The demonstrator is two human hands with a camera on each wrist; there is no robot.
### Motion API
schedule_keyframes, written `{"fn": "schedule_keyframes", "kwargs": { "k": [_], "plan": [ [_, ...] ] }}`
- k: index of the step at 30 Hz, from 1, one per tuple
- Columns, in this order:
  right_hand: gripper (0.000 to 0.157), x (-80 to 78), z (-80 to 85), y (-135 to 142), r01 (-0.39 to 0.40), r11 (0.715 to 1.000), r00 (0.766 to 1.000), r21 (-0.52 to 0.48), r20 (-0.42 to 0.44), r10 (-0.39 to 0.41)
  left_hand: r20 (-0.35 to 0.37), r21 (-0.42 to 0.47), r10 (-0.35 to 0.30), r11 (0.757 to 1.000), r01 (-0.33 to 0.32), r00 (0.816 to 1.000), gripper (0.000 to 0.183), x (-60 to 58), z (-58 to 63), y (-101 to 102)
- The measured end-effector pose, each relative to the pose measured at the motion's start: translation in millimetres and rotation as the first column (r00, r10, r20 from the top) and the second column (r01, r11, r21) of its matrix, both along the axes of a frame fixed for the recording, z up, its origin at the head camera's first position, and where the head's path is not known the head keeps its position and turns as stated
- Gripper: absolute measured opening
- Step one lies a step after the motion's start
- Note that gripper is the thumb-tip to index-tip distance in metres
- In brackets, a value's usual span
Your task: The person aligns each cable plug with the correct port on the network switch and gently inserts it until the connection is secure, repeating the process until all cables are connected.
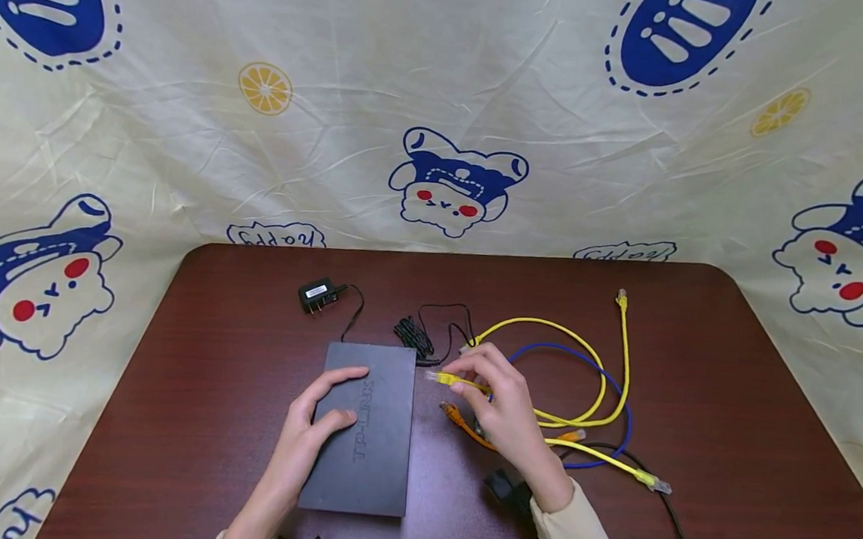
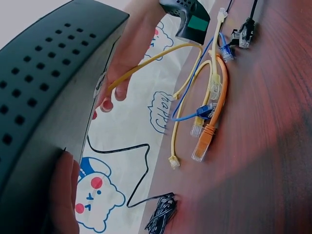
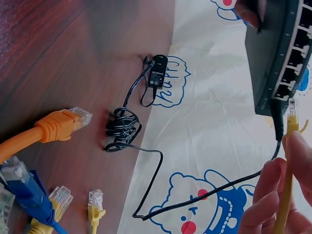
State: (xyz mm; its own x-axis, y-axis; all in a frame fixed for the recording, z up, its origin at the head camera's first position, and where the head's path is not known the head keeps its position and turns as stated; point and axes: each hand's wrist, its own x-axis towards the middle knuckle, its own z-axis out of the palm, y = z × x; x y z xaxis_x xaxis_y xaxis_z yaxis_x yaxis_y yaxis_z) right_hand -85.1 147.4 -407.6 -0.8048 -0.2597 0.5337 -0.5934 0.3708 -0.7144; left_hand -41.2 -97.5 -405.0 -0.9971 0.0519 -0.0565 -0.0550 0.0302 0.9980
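Observation:
My left hand (image 1: 300, 431) grips a dark grey TP-LINK network switch (image 1: 379, 483) from its left side, thumb and a finger lying across the top. A row of ports (image 3: 291, 73) shows along the switch's edge in the right wrist view. Just right of the switch, my right hand (image 1: 501, 400) pinches a yellow Ethernet cable close behind its clear plug (image 1: 433, 376). A small gap separates that plug from the switch in the head view. A black power lead (image 3: 277, 122) meets the switch beside the ports.
Beyond the switch lies a black power adapter (image 1: 317, 295) with a bundled cord (image 1: 413, 335). Around and right of my right hand are loose yellow (image 1: 625, 350), blue (image 1: 628, 425), orange (image 1: 459, 417) and black (image 1: 677, 520) cables. A printed cloth (image 1: 348, 172) hangs behind the brown table (image 1: 749, 459).

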Motion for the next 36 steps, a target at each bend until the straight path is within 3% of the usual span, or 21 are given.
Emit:
{"fn": "schedule_keyframes", "kwargs": {
  "k": [19,36],
  "plan": [
    [0.026,-7.4,-3.3,-4.7,-0.03,0.998,0.997,0.049,-0.072,0.034,0.01,0.008,-0.003,1.0,0.003,1.0,0.046,-0.6,3.3,0.7],
    [0.027,-8.1,-2.8,-4.1,-0.068,0.998,0.985,0.007,-0.159,0.069,-0.035,-0.005,-0.029,1.0,0.029,0.999,0.047,2.0,3.3,4.0]
  ]
}}
